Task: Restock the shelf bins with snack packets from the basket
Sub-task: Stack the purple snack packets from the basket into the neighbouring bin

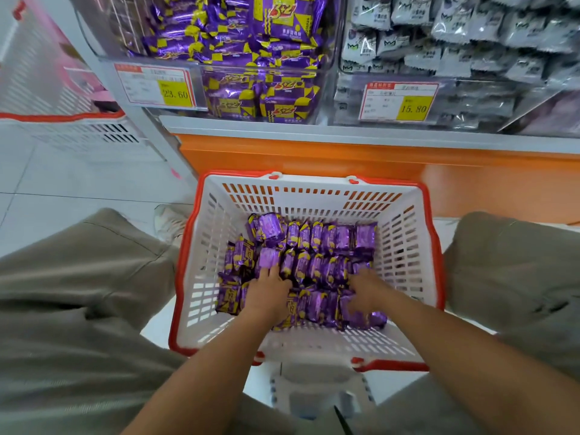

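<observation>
Head view: both hands are down in the basket (pixel 437 246) at lower centre, among the purple packets (pixel 317 243) that cover its floor. The left hand (pixel 271 291) lies on the pile with fingers fairly straight, gripping nothing yet. The right hand (pixel 366 293) is blurred, so I cannot tell whether its fingers have closed on a packet.

To do this step well, I judge it best to gather a neat row of packets between both palms rather than single ones. The foil looks slippery, so squeeze from both ends before lifting.

The matching purple bin (pixel 251 42) sits at upper centre, already fairly full. Its clear front wall with a price tag (pixel 157 86) must be cleared from above. The grey-packet bin (pixel 470 42) at upper right is the wrong target. The knees flank the basket closely, and an orange panel (pixel 314 158) stands behind it.
</observation>
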Motion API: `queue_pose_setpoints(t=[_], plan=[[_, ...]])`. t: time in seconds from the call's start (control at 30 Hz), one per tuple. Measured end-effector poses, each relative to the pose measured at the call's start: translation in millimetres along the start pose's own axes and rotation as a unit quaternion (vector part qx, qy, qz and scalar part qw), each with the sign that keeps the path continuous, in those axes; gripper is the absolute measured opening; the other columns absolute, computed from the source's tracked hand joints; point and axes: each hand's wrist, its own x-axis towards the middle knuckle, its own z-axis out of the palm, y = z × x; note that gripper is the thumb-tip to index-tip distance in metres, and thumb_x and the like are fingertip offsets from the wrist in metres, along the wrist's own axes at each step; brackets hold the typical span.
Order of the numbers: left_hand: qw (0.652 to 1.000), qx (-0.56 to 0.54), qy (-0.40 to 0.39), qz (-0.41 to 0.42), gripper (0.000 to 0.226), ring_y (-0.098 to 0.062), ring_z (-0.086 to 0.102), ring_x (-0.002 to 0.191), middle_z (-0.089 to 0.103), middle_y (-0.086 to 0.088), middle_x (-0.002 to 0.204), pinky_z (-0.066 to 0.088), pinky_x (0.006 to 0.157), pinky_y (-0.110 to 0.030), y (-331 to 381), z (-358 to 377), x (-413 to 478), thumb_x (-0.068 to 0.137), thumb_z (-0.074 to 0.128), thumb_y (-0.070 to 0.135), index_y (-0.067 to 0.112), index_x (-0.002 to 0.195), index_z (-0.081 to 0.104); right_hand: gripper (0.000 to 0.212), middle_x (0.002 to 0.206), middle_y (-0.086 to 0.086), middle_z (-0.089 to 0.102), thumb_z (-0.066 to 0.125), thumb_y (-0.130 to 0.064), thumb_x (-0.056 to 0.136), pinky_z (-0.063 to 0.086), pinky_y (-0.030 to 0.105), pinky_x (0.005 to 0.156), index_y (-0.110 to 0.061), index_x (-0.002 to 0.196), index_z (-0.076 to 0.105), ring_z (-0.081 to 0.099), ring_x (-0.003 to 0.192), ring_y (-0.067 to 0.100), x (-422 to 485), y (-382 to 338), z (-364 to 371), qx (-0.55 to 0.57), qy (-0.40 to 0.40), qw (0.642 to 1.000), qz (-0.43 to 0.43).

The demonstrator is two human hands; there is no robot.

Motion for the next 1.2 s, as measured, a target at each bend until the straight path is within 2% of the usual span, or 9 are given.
queue_pose_setpoints(t=[0.07, 0.17, 0.23, 0.33, 0.5, 0.73, 0.9, 1.03, 1.2], plan=[[1.000, -0.007, 0.002, 0.003, 0.051, -0.034, 0.025, 0.136, 0.025, -0.014, 0.148, 0.042, 0.101, -0.046, -1, 1, -1, 0.090, 0.056, 0.021, 0.022, 0.140, 0.043, 0.026, 0.115, 0.009, 0.053, 0.064, -0.036, 0.089, 0.039, 0.027, 0.071, -0.017, 0.096, 0.048, 0.050, 0.101, 0.023, 0, 2, -6, 0.090, 0.003, 0.996, -0.005], [1.000, -0.010, 0.005, 0.008, 0.054, -0.033, 0.023, 0.138, 0.025, -0.014, 0.150, 0.042, 0.102, -0.046, -3, 2, -2, 0.090, 0.057, 0.024, 0.022, 0.142, 0.042, 0.043, 0.112, 0.011, 0.055, 0.063, -0.039, 0.090, 0.042, 0.027, 0.072, -0.011, 0.119, 0.049, 0.054, 0.088, 0.019, -2, 5, -15, 0.270, -0.035, 0.962, -0.010], [1.000, -0.009, 0.003, 0.009, 0.055, -0.033, 0.023, 0.138, 0.025, -0.013, 0.150, 0.042, 0.102, -0.046, -3, 2, -2, 0.090, 0.057, 0.025, 0.023, 0.143, 0.042, 0.026, 0.092, 0.007, 0.052, 0.065, -0.034, 0.090, 0.042, 0.029, 0.071, -0.018, 0.102, 0.049, 0.054, 0.080, 0.017, -2, 4, -18, 0.328, -0.050, 0.943, -0.014], [1.000, -0.010, 0.000, 0.006, 0.056, -0.034, 0.022, 0.139, 0.025, -0.014, 0.150, 0.041, 0.104, -0.047, -3, 1, -2, 0.090, 0.058, 0.024, 0.022, 0.143, 0.041, 0.024, 0.088, 0.000, 0.046, 0.065, -0.036, 0.089, 0.035, 0.027, 0.063, -0.017, 0.092, 0.050, 0.048, 0.079, 0.016, 1, -5, -15, 0.227, -0.039, 0.973, -0.029], [1.000, -0.010, -0.001, 0.004, 0.058, -0.034, 0.023, 0.139, 0.025, -0.014, 0.150, 0.040, 0.104, -0.048, -4, 2, -2, 0.089, 0.060, 0.024, 0.021, 0.143, 0.041, 0.069, 0.145, 0.013, 0.042, 0.055, -0.041, 0.095, 0.040, 0.030, 0.093, -0.005, 0.147, 0.028, 0.046, 0.126, 0.029, 4, -23, 1, 0.149, -0.091, 0.984, -0.031], [1.000, -0.013, 0.002, 0.004, 0.058, -0.033, 0.022, 0.139, 0.024, -0.014, 0.150, 0.040, 0.104, -0.047, -4, 1, -2, 0.088, 0.059, 0.020, 0.021, 0.143, 0.041, 0.044, 0.078, 0.004, 0.055, 0.056, -0.030, 0.096, 0.046, 0.033, 0.068, -0.004, 0.131, 0.051, 0.055, 0.076, 0.022, 7, -46, 6, 0.007, -0.031, 0.999, -0.027], [1.000, -0.013, 0.001, 0.005, 0.060, -0.033, 0.021, 0.140, 0.024, -0.014, 0.151, 0.039, 0.106, -0.048, -4, 2, -2, 0.087, 0.059, 0.018, 0.021, 0.144, 0.041, 0.037, 0.130, 0.021, 0.043, 0.055, -0.021, 0.094, 0.044, 0.037, 0.080, -0.002, 0.124, 0.044, 0.052, 0.113, 0.035, 3, -53, 16, 0.016, 0.025, 0.999, -0.040], [1.000, -0.021, -0.001, 0.011, 0.060, -0.033, 0.021, 0.140, 0.024, -0.013, 0.151, 0.039, 0.106, -0.050, -5, 3, -2, 0.087, 0.060, 0.019, 0.021, 0.144, 0.041, 0.069, 0.127, 0.019, 0.042, 0.066, -0.021, 0.088, 0.044, 0.034, 0.072, -0.002, 0.140, 0.027, 0.051, 0.108, 0.032, 2, -49, 9, 0.116, 0.004, 0.993, 0.018], [1.000, -0.023, -0.001, 0.019, 0.059, -0.033, 0.021, 0.140, 0.024, -0.014, 0.151, 0.041, 0.104, -0.049, -6, 2, -2, 0.088, 0.060, 0.022, 0.020, 0.144, 0.040, 0.060, 0.112, 0.006, 0.046, 0.064, -0.035, 0.089, 0.041, 0.031, 0.075, -0.004, 0.135, 0.040, 0.046, 0.095, 0.022, 3, -40, 1, 0.137, -0.037, 0.989, 0.035]])
